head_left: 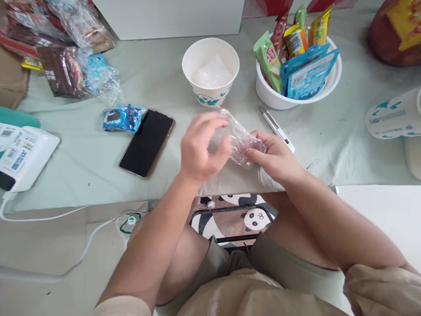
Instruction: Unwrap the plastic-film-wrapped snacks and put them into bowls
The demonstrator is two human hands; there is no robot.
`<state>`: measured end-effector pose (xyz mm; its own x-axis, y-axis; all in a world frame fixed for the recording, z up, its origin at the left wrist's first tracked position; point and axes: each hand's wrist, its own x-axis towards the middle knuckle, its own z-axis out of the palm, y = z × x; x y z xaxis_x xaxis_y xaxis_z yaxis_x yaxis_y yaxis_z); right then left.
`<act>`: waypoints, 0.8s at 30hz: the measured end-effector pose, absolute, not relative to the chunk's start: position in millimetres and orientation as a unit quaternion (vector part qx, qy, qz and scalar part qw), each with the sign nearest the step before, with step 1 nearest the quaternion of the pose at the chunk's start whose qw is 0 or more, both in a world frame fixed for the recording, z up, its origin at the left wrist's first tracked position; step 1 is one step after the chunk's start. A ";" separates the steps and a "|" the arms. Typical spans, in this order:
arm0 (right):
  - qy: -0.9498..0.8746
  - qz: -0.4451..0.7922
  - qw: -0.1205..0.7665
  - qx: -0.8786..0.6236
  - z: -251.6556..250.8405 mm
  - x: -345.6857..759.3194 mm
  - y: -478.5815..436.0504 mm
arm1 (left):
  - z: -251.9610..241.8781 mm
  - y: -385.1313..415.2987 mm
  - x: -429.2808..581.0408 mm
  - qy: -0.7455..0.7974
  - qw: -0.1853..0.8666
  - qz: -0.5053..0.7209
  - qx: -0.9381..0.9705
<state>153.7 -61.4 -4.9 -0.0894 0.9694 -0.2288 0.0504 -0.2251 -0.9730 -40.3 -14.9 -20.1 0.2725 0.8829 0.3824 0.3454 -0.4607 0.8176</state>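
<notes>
My right hand (274,156) pinches one end of a crumpled clear plastic bag (238,140) just above the table's front edge. Beside the bag's other end, my left hand (205,147) is raised with its fingers curved and apart, a little blurred; I see nothing gripped in it. Behind my hands stands a white paper bowl (210,94) with blue leaf prints and a whitish translucent piece (213,73) inside. A white-and-grey pen-like tool (276,129) lies to the right of the bag.
A white bowl (272,102) of wrapped snacks stands at the back right. Left of my hands lie a black phone (148,142) and a small blue snack packet (121,118). Bagged snacks (62,70) fill the back left; a white device (31,153) with a cable sits at the left edge.
</notes>
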 end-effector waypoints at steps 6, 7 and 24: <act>-0.496 0.545 0.454 -0.502 -13.3 153.8 -62.4 | -15.2 -21.8 -33.0 0.390 0.525 0.263 0.709; -0.504 0.532 0.454 -0.506 -14.9 154.2 -62.7 | -16.4 -21.0 -33.5 0.398 0.536 0.267 0.695; -0.470 0.518 0.476 -0.533 -11.9 144.5 -61.2 | -19.7 -11.6 -37.1 0.423 0.674 0.318 0.515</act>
<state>144.5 -61.2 -11.9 0.0204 0.9943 -0.1049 0.0077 -0.1051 -0.9944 -37.1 -11.6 -19.7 0.4395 0.8647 -0.2431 0.0071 0.2673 0.9636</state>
